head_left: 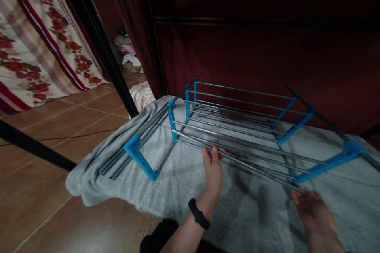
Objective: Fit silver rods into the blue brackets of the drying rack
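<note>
A partly built rack of grey metal tubes and blue plastic brackets (pixel 141 159) lies on a grey blanket (pixel 184 182). One slanting metal tube (pixel 252 167) is in both my hands. My left hand (pixel 213 168), with a black band on its wrist, pinches it near the middle. My right hand (pixel 313 205) grips its right end, just below the right front blue bracket (pixel 329 164). The tube's left end meets the blue bracket (pixel 172 120) on the left side; whether it sits in a hole I cannot tell. Several parallel tubes span between the two sides.
Loose grey tubes (pixel 130 142) lie on the blanket at the left. Black frame posts (pixel 101 43) stand at the left, and a dark red curtain (pixel 252 59) hangs behind. Beyond are a tiled floor (pixel 38 189), a floral cloth (pixel 44 39) and a thin cable (pixel 77 135).
</note>
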Available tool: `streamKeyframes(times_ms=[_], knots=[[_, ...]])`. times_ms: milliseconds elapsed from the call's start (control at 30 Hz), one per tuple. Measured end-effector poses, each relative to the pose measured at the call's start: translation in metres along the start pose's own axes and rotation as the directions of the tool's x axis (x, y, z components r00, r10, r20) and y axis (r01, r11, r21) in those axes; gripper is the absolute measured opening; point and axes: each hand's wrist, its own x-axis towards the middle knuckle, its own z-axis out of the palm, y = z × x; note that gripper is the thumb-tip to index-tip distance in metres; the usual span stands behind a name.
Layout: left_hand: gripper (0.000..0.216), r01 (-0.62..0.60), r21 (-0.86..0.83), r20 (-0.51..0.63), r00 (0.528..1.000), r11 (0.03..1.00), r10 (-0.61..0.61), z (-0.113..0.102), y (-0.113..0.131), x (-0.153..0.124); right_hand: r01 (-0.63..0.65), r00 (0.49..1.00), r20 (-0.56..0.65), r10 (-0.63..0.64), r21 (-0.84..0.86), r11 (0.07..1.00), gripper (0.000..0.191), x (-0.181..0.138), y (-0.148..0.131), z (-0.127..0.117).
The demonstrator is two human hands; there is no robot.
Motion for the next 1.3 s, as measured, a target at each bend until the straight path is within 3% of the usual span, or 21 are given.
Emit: streamKeyframes(times_ms=[100, 167, 300, 433, 567, 633, 700, 800, 933, 1067, 1300], knots=[[0.031, -0.063, 0.071, 0.087, 0.995, 0.996, 0.057, 0.008, 0.01, -0.014, 0.09, 0.994, -0.055, -0.094, -0.062, 0.994, 0.026, -0.005, 0.009, 0.006], [0.029, -0.117, 0.099, 0.146, 0.984, 0.988, 0.102, 0.012, 0.019, -0.023, 0.067, 0.996, -0.059, -0.074, -0.115, 0.991, 0.025, -0.007, 0.018, 0.01], [0.021, -0.24, 0.132, 0.29, 0.937, 0.962, 0.194, 0.016, 0.031, -0.038, 0.063, 0.996, 0.078, -0.049, -0.187, 0.98, 0.018, -0.017, 0.04, 0.02], [0.021, -0.279, 0.139, 0.38, 0.901, 0.95, 0.208, 0.019, 0.035, -0.045, 0.033, 0.976, 0.214, 0.033, -0.296, 0.955, 0.011, -0.041, 0.067, 0.036], [0.028, -0.281, 0.099, 0.437, 0.874, 0.955, 0.212, 0.021, 0.039, -0.041, 0.064, 0.881, 0.44, 0.173, -0.473, 0.879, 0.038, -0.07, 0.09, 0.051], [0.03, -0.277, 0.069, 0.437, 0.872, 0.958, 0.221, 0.019, 0.046, -0.036, 0.117, 0.851, 0.484, 0.203, -0.551, 0.826, 0.054, -0.08, 0.096, 0.054], [0.031, -0.297, 0.06, 0.413, 0.876, 0.953, 0.248, 0.014, 0.057, -0.028, 0.181, 0.858, 0.484, 0.171, -0.597, 0.781, 0.061, -0.083, 0.095, 0.054], [0.032, -0.37, 0.124, 0.395, 0.87, 0.921, 0.297, 0.005, 0.075, -0.016, 0.26, 0.872, 0.482, 0.085, -0.602, 0.755, 0.058, -0.077, 0.087, 0.053], [0.031, -0.46, 0.281, 0.439, 0.842, 0.842, 0.313, -0.008, 0.083, -0.001, 0.28, 0.88, 0.475, 0.019, -0.551, 0.786, 0.048, -0.063, 0.071, 0.05], [0.027, -0.494, 0.48, 0.499, 0.833, 0.725, 0.238, -0.017, 0.073, 0.011, 0.295, 0.895, 0.443, -0.053, -0.499, 0.815, 0.041, -0.055, 0.06, 0.047], [0.036, -0.6, 0.683, 0.61, 0.782, 0.416, 0.128, -0.029, 0.053, 0.028, 0.329, 0.906, 0.39, -0.162, -0.41, 0.851, 0.043, -0.046, 0.047, 0.048]])
